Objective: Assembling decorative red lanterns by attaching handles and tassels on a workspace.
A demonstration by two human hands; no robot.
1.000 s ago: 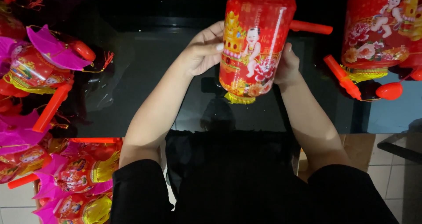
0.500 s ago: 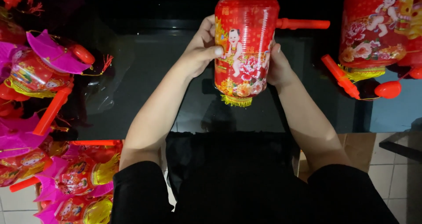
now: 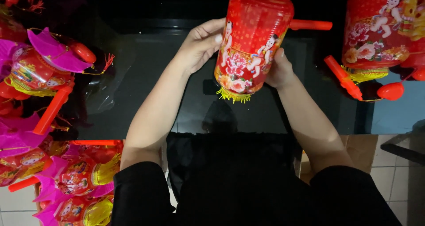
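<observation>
cradling a red paper lantern (image 3: 253,42) above the dark glass worktop (image 3: 146,97), the left hand (image 3: 201,44) and right hand (image 3: 278,68) make a grip clamped on opposite sides, likely to steady the soft body. its handle (image 3: 311,25) juts beyond the right hand; finished lanterns (image 3: 376,31) lie further right.

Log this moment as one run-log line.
left hand: holds red lantern | right hand: holds same lantern | lantern: raised above black table
</observation>
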